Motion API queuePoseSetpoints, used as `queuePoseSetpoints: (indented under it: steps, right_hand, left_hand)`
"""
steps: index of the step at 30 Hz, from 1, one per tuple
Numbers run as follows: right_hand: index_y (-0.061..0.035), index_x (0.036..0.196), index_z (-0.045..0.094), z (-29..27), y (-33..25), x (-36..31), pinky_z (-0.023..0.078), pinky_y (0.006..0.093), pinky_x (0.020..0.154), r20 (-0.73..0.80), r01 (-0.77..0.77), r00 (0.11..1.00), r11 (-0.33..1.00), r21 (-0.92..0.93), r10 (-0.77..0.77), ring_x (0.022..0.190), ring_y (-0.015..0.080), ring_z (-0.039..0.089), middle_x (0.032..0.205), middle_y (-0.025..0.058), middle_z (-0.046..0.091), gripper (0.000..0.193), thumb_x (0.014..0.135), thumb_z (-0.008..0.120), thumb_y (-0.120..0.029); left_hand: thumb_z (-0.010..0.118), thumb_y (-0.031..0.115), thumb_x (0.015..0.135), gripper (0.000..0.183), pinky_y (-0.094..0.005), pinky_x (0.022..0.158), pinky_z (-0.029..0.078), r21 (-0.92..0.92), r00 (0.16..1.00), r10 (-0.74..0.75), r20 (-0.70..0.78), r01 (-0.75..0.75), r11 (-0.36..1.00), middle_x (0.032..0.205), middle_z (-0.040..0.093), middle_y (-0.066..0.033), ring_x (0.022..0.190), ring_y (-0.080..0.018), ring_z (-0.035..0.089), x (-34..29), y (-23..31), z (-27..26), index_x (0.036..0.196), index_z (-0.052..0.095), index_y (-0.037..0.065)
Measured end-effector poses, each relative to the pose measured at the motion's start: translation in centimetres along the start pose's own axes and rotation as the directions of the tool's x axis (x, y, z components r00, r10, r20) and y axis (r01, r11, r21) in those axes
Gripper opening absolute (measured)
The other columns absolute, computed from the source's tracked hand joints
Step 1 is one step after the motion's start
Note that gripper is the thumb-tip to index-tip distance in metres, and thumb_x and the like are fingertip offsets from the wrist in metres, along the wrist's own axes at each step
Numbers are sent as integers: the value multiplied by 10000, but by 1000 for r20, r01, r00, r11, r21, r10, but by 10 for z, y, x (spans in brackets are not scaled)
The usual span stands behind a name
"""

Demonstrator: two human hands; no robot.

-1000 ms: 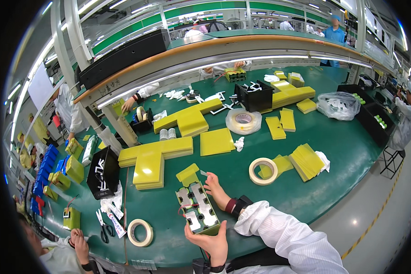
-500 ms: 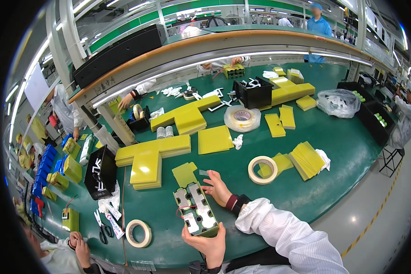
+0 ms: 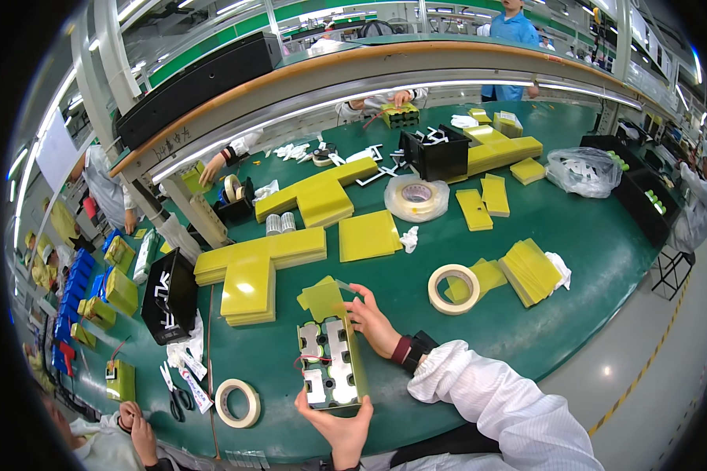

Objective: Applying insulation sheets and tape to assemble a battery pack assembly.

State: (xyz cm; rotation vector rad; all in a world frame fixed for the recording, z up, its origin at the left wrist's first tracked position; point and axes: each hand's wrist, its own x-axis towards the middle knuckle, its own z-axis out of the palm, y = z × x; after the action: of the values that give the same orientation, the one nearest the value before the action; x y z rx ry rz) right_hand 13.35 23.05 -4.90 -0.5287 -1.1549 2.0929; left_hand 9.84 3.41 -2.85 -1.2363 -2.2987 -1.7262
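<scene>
A battery pack (image 3: pixel 339 363) with metal connecting strips across its cells, a red wire and yellow-green sides tilts up above the green table in front of me. My left hand (image 3: pixel 336 424) grips its near end from below, thumb and fingers on opposite sides. A yellow-green insulating sheet (image 3: pixel 322 298) sticks out past the far end of the pack. My right hand (image 3: pixel 375 323) is beside the pack's far right corner, its fingertips at the sheet's edge with a small clear tape strip (image 3: pixel 342 286) at them. The fingers partly hide the strip.
Stacked yellow-green sheets (image 3: pixel 247 286) lie beyond the pack. Masking tape rolls (image 3: pixel 453 290) rest to the right and near left. Scissors (image 3: pixel 177 396) lie left, by a black bin (image 3: pixel 170 298). A co-worker's hands (image 3: pixel 137 432) are at the lower left; others work across the table.
The pack has swung slightly and its near end has moved left with my left hand. My right fingertips have brought the clear strip up against the sheet's edge.
</scene>
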Motion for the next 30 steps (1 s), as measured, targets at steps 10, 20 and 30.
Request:
queuePoseSetpoints:
  steps: [10,20,30]
  right_hand:
    - [-132,1377,257,15,-17,-53,371,283,921,-190,171,962,974,-146,-197,1048,128,488,1202,91,513,420,1019,354,-327]
    - [-49,1420,103,32,-26,-147,249,322,1080,-113,261,952,947,-188,-285,1301,216,365,1465,220,314,488,1016,334,-195]
    - [-36,1383,163,25,-25,-146,299,358,1054,-60,374,884,778,-506,-464,1227,265,499,1365,220,473,555,933,489,-34]
  left_hand:
    - [830,140,524,930,-368,939,395,-366,904,-2,428,176,914,1198,355,-138,1103,-231,452,47,-44,-54,1254,271,0]
    - [821,46,496,896,-321,913,441,-382,725,86,684,255,888,1126,498,-116,1041,-190,532,88,-30,-58,1246,332,14]
    - [884,398,512,1171,-430,1092,249,31,882,293,370,-327,945,1406,356,-194,1317,-334,347,89,25,-96,1426,254,23]
